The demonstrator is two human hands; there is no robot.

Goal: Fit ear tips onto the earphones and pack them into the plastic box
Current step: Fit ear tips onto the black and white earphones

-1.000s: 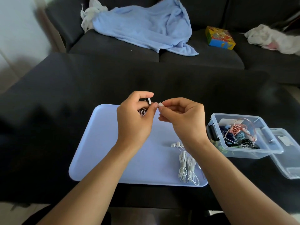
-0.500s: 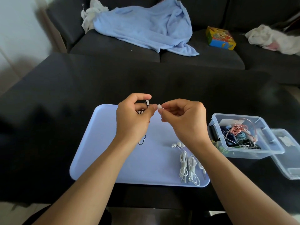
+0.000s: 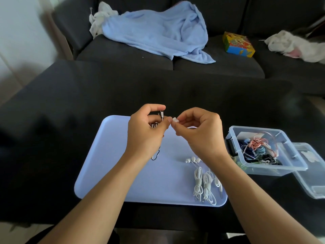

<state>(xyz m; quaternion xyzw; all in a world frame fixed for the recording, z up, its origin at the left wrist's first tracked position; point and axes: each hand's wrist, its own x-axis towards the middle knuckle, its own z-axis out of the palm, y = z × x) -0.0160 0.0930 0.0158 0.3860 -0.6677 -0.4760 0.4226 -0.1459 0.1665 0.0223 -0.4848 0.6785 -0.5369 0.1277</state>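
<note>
**Ear tip lined up w/ earbud, not yet on**

Head view: both hands raised above the far edge of the tray [image 3: 123,173], the landmark here. Left hand [image 3: 146,136] pinches a dark earphone [image 3: 161,115] by its bud, cord bunched in the palm, prob. to keep it steady and out of the way. Right hand [image 3: 198,136] pinches a white ear tip [image 3: 174,120] between thumb and forefinger, just beside the bud, apparently aimed at the nozzle; can't tell if touching. White earphones [image 3: 202,180] wait on the tray's near right corner, likely next in line. Plastic box [image 3: 260,171] sits open just right of tray on the surface, already holding tangled cords; its lid [image 3: 314,187] beside it.
</note>
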